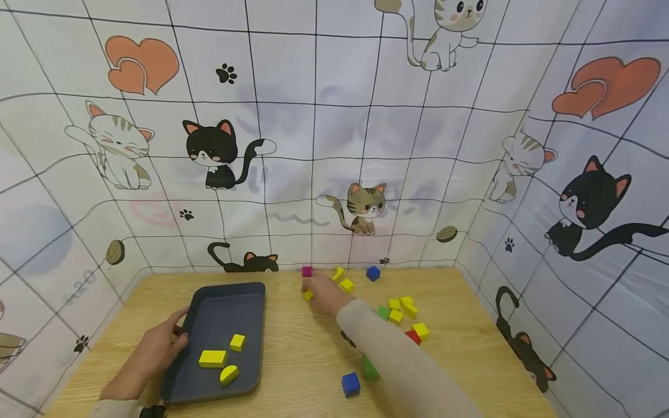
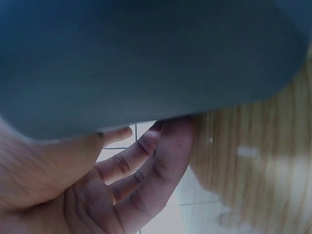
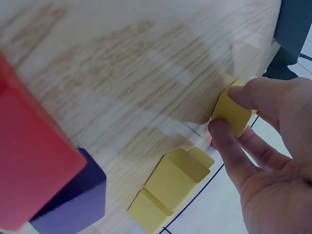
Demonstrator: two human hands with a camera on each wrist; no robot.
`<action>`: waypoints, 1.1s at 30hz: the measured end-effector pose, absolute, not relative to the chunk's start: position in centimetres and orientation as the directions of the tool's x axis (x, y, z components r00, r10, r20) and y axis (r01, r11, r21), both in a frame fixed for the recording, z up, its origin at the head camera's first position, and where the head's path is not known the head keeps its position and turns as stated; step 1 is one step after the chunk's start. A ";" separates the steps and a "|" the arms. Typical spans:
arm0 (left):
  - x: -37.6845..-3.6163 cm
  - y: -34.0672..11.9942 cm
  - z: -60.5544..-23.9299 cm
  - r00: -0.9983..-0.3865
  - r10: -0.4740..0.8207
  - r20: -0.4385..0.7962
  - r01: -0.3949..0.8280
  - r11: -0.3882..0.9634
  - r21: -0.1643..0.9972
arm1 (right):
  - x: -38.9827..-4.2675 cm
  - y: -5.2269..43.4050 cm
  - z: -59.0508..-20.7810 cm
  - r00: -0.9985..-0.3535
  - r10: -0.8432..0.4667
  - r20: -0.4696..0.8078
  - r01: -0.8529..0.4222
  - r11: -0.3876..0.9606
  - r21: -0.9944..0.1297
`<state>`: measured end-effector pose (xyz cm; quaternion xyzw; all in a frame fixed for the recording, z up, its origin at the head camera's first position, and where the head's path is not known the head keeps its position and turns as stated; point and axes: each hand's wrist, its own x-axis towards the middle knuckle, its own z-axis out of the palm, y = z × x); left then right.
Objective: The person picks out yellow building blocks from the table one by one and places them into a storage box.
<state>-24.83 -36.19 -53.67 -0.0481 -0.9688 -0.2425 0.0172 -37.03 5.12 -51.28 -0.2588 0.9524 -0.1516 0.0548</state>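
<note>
My right hand [image 1: 313, 293] reaches to the back of the wooden table and pinches a small yellow block [image 1: 308, 295] between thumb and forefinger. The right wrist view shows that yellow block [image 3: 233, 112] held just above the wood in my right hand [image 3: 230, 113]. My left hand [image 1: 175, 334] grips the left rim of a dark grey tray [image 1: 209, 307], thumb on top. In the left wrist view its fingers [image 2: 146, 163] lie against the tray's outer wall [image 2: 146, 58]. Three yellow blocks [image 1: 212, 358] lie in the tray.
Loose blocks lie around my right arm: magenta [image 1: 306, 271], blue [image 1: 373, 273], yellow ones [image 1: 346, 285], a yellow and green cluster [image 1: 401, 307], red [image 1: 413, 337], blue [image 1: 351, 384] and green [image 1: 370, 368]. Cat-print cloth walls enclose the table [image 1: 303, 348] on three sides.
</note>
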 end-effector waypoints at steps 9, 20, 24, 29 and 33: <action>-24.9 -36.7 -53.6 -0.993 0.098 0.071 0.120 0.877 0.465 | -36.7 4.3 -50.9 -0.820 -0.572 0.010 -0.549 0.782 -0.295; -25.1 -36.5 -53.6 -0.993 0.093 0.073 0.116 0.879 0.462 | -35.7 2.9 -50.3 -0.822 -0.569 0.033 -0.553 0.782 -0.289; -25.1 -36.4 -53.7 -0.994 0.090 0.069 0.112 0.879 0.464 | -35.0 2.3 -50.1 -0.821 -0.570 0.033 -0.553 0.778 -0.299; -24.8 -36.4 -53.8 -0.995 0.085 0.059 0.103 0.878 0.468 | -34.2 1.6 -49.7 -0.796 -0.603 0.062 -0.592 0.751 -0.293; -24.7 -36.4 -53.7 -0.995 0.081 0.066 0.102 0.876 0.472 | -33.9 1.0 -49.4 -0.767 -0.633 0.108 -0.636 0.725 -0.266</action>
